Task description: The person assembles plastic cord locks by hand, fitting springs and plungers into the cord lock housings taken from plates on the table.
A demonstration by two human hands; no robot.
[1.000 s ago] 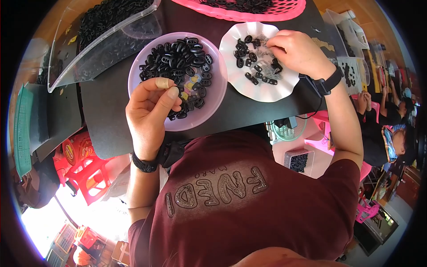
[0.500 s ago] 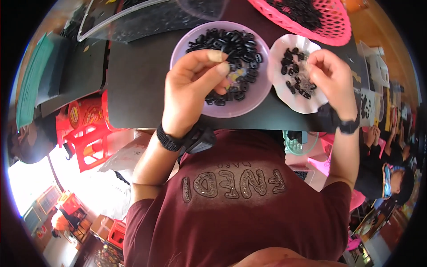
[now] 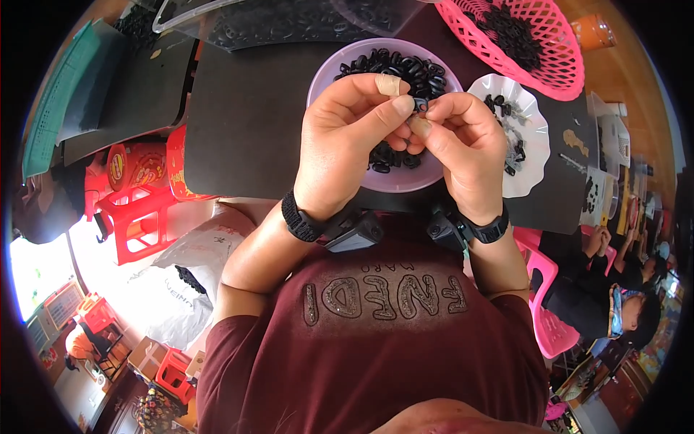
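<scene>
Over a lilac bowl [image 3: 315, 91] of shiny black oval plastic parts [image 3: 416, 72], my two hands meet at the fingertips. My left hand [image 3: 345, 134] pinches a small black plastic part [image 3: 420, 105] with a hole in it between thumb and index finger; a beige wrap covers that index fingertip. My right hand [image 3: 466, 141] is closed in a pinch against the part's right side. Whatever its fingertips hold is too small to make out. Just right of that hand stands a white wavy-edged dish [image 3: 533, 137] with small black pieces [image 3: 499, 105] and greyish bits, partly covered by the hand.
A pink woven basket [image 3: 567, 61] of black pieces stands at the far right of the dark table [image 3: 246, 123]. At the back is a clear plastic bin [image 3: 289, 25] of black parts. Red stools [image 3: 137, 224] are on the left; other people [image 3: 593, 289] sit on the right.
My right hand has come left from above the white dish to meet my left hand over the bowl. The black part now shows between the fingertips. The whole view has shifted slightly.
</scene>
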